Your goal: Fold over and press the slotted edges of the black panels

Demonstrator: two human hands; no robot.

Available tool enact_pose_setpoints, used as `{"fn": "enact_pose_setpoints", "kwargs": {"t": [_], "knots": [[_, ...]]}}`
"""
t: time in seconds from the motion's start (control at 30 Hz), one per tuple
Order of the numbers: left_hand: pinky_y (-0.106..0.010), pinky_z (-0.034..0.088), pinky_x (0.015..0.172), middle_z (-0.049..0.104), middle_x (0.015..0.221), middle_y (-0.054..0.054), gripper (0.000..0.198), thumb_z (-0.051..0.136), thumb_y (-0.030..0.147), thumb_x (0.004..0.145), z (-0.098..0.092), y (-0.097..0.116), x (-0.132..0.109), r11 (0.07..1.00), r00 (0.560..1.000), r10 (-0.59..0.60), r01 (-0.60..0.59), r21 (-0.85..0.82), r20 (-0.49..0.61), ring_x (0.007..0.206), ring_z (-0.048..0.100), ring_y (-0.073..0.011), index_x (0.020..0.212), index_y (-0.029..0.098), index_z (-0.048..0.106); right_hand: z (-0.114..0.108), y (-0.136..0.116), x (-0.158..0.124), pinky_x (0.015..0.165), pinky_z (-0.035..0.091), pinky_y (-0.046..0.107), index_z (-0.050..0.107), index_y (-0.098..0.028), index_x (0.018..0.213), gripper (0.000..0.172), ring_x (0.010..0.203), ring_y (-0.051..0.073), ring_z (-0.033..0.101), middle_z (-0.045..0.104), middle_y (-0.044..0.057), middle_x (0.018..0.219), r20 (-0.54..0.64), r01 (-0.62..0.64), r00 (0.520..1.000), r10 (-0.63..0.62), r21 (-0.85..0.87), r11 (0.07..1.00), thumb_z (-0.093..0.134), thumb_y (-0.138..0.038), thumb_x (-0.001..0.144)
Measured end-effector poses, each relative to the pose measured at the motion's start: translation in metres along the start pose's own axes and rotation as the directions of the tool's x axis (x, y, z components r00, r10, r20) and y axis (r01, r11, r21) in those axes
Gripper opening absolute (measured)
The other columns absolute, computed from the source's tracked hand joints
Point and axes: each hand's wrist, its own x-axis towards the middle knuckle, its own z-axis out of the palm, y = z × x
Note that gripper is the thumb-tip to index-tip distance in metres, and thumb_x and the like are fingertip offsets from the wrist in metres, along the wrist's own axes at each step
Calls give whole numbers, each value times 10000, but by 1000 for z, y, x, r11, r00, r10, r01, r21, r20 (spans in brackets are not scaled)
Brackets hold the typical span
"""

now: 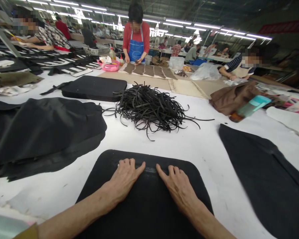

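A black rounded fabric panel (144, 205) lies on the white table (209, 156) right in front of me. My left hand (123, 181) rests flat on its upper part, fingers curled at the tips, thumb stretched toward the middle. My right hand (178, 186) lies flat beside it, thumb pointing inward. Both thumbs press along a shiny strip (149, 169) near the panel's top edge. Neither hand holds anything.
A tangled heap of black strips (151, 106) sits beyond the panel. Stacks of black fabric lie at left (42, 132), right (266, 176) and far centre (94, 88). A teal-capped bottle (249, 108) lies by brown cloth (231, 96). Other people work at tables behind, one in a blue apron (136, 49).
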Motion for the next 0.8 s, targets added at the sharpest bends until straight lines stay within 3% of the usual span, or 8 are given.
{"fn": "enact_pose_setpoints", "kwargs": {"t": [0.13,0.27,0.4,0.5,0.63,0.8], "knots": [[-515,357,795,600,812,-83,776,482,84,705,-16,10,10,994,998,28,-33,105,48,745,551,-267,1385,302,179,-2,-19,7,523,395,362,370,-299,1310,694,596,218,497,526,65,719,-8,-71,997,71,-58,996,342,29,699],[-502,362,781,591,829,-87,756,437,83,727,-8,8,9,994,999,46,-46,101,5,754,553,-276,1392,303,152,1,-20,5,533,415,374,372,-301,1315,680,631,227,524,558,85,776,19,-88,996,89,-51,995,367,25,718],[-447,382,778,548,984,-93,711,384,49,724,10,-8,-4,1000,998,24,-24,2,-60,839,535,-263,1365,318,231,9,-4,-10,610,475,374,449,-226,1270,612,802,254,555,587,124,969,29,-76,997,77,-32,997,414,31,715],[-422,387,821,519,1082,-103,654,363,21,715,20,-26,-18,995,997,25,-32,-94,-79,943,500,-261,1332,235,324,20,11,-26,727,494,356,492,-168,1227,552,947,251,536,574,115,1102,1,-101,995,101,-21,995,429,41,720],[-391,391,883,524,1115,-140,552,351,7,727,29,-49,-36,989,999,-27,22,-149,-32,997,482,-256,1263,109,425,31,27,-42,753,500,321,551,-124,1147,485,935,227,548,592,110,1100,-38,-118,992,117,-35,992,433,60,714],[-363,399,918,479,1222,-124,560,361,-11,708,38,-61,-46,964,991,-114,96,-248,-62,1101,431,-250,1245,129,444,38,38,-44,746,503,314,551,-113,1140,475,936,225,550,598,113,1097,-86,-97,992,95,-20,995,415,75,725]]}}
